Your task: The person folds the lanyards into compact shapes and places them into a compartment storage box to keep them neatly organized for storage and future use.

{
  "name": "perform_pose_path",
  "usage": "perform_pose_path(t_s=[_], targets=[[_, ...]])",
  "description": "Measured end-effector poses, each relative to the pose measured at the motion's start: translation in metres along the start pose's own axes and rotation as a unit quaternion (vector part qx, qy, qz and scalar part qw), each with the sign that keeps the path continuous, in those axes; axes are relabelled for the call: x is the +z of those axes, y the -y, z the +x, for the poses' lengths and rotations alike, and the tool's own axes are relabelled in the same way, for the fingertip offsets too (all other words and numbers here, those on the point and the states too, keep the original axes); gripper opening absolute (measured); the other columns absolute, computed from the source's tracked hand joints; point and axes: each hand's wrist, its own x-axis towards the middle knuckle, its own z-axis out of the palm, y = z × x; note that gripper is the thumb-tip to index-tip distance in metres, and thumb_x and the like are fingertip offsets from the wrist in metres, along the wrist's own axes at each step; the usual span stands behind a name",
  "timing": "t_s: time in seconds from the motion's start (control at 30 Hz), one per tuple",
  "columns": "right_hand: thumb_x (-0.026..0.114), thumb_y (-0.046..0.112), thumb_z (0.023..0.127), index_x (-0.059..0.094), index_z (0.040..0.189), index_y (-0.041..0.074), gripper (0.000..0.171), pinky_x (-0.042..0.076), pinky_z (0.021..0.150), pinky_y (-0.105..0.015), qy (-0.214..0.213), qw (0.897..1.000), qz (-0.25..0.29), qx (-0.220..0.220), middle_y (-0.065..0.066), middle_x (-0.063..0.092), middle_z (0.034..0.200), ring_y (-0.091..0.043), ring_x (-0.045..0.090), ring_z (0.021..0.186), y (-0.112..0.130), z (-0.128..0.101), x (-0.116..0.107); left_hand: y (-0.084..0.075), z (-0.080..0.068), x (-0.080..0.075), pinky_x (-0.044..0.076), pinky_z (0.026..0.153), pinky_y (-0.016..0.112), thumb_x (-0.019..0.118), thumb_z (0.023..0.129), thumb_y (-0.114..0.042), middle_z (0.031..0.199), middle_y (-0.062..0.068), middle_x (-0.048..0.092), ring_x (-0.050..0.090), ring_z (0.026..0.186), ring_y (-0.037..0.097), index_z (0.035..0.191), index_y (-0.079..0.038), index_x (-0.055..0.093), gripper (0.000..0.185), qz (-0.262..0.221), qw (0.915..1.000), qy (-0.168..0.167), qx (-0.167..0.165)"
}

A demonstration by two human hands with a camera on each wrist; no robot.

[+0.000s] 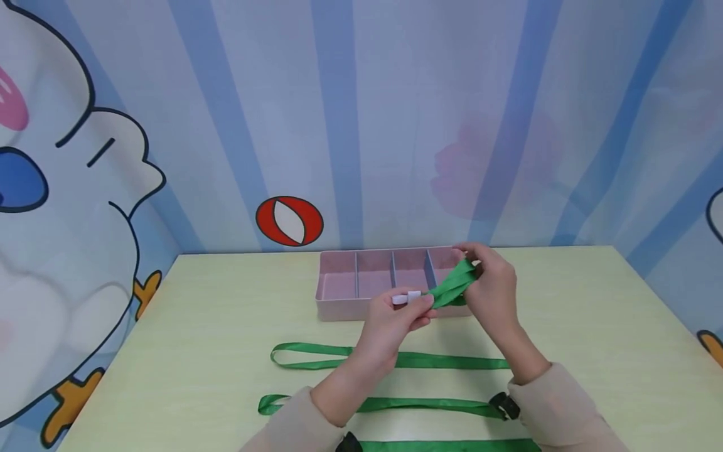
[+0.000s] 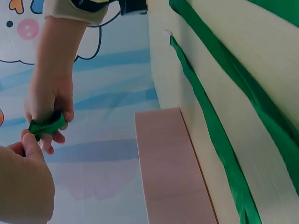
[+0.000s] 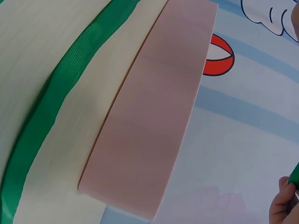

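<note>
A folded green lanyard [image 1: 454,284] is held up in both hands above the table, in front of a pink divided box. My left hand [image 1: 398,320] pinches its lower left end, where a small white plastic clip [image 1: 407,297] sticks out past the fingers. With bent fingers my right hand [image 1: 492,285] grips the upper right end. In the left wrist view the green band [image 2: 46,125] spans between the left hand [image 2: 28,182] and the right hand [image 2: 51,100]. Only the fingers of the right hand [image 3: 282,201] show at the right wrist view's edge.
The pink box [image 1: 339,309] has several compartments and stands at the table's back, by a printed wall cloth. Two looped green lanyards [image 1: 446,361] lie side by side across the table, with another green strip [image 1: 446,446] at the front edge, partly out of frame.
</note>
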Motion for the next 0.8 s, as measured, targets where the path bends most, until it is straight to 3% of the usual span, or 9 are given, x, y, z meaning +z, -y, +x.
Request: perform_pose_path(t_s=[0.17,0.27,0.33,0.43,0.57,0.7,0.8], targets=[[0.062,-0.009,0.083,0.068,0.096,-0.001,0.016,0.037,0.053,-0.012,0.030,0.998,0.043,0.025,-0.012,0.064,0.086,-0.018,0.052,0.062,0.003,-0.001,-0.007,-0.003,0.008,-0.010,0.054,0.077,0.027,0.065,0.087,-0.008,0.077,0.004,0.065,0.065,0.070,0.009,0.102,0.008,0.062,0.022,0.034,0.9990,-0.011,0.029],[0.056,-0.016,0.082,0.068,0.096,0.000,0.024,0.043,0.057,-0.015,0.081,0.992,0.092,0.034,-0.009,0.061,0.092,-0.016,0.053,0.078,0.003,-0.002,-0.011,-0.006,0.011,-0.017,0.054,0.077,0.028,0.065,0.087,-0.007,0.076,0.003,0.066,0.066,0.071,0.010,0.102,0.008,0.063,0.022,0.044,0.9984,-0.013,0.034],[0.051,-0.020,0.081,0.067,0.096,0.001,0.030,0.046,0.061,-0.018,0.129,0.982,0.133,0.040,-0.006,0.059,0.096,-0.013,0.052,0.086,0.001,-0.003,-0.015,-0.008,0.013,-0.021,0.054,0.077,0.028,0.065,0.087,-0.007,0.077,0.003,0.066,0.066,0.071,0.011,0.102,0.008,0.063,0.021,0.048,0.9983,-0.012,0.032],[0.048,-0.017,0.085,0.064,0.099,0.001,0.028,0.048,0.066,-0.021,0.218,0.951,0.216,0.041,-0.003,0.058,0.100,-0.010,0.051,0.088,-0.002,-0.005,-0.021,-0.011,0.014,-0.027,0.054,0.077,0.028,0.065,0.087,-0.006,0.079,0.004,0.066,0.066,0.071,0.011,0.102,0.008,0.063,0.021,0.053,0.9981,-0.004,0.031],[0.050,-0.012,0.089,0.063,0.105,-0.002,0.022,0.049,0.075,-0.022,0.307,0.901,0.307,-0.006,-0.002,0.058,0.108,-0.012,0.052,0.097,-0.006,-0.005,-0.030,-0.015,0.016,-0.033,0.054,0.076,0.027,0.064,0.087,-0.005,0.082,0.005,0.065,0.066,0.070,0.010,0.102,0.008,0.063,0.020,0.062,0.9977,-0.002,0.029],[0.050,-0.013,0.089,0.066,0.107,0.004,0.030,0.048,0.077,-0.023,0.327,0.867,0.374,-0.040,-0.002,0.058,0.112,-0.014,0.052,0.102,-0.008,-0.003,-0.035,-0.018,0.015,-0.037,0.054,0.076,0.028,0.065,0.086,-0.006,0.085,0.007,0.065,0.067,0.072,0.012,0.102,0.007,0.064,0.020,0.073,0.9969,-0.002,0.028],[0.050,-0.008,0.091,0.068,0.106,0.009,0.029,0.048,0.076,-0.025,0.323,0.830,0.454,-0.036,0.000,0.060,0.109,-0.014,0.052,0.100,-0.009,-0.004,-0.037,-0.021,0.014,-0.035,0.054,0.078,0.030,0.067,0.086,-0.008,0.086,0.009,0.066,0.067,0.073,0.014,0.103,0.006,0.065,0.022,0.080,0.9963,0.012,0.029]])
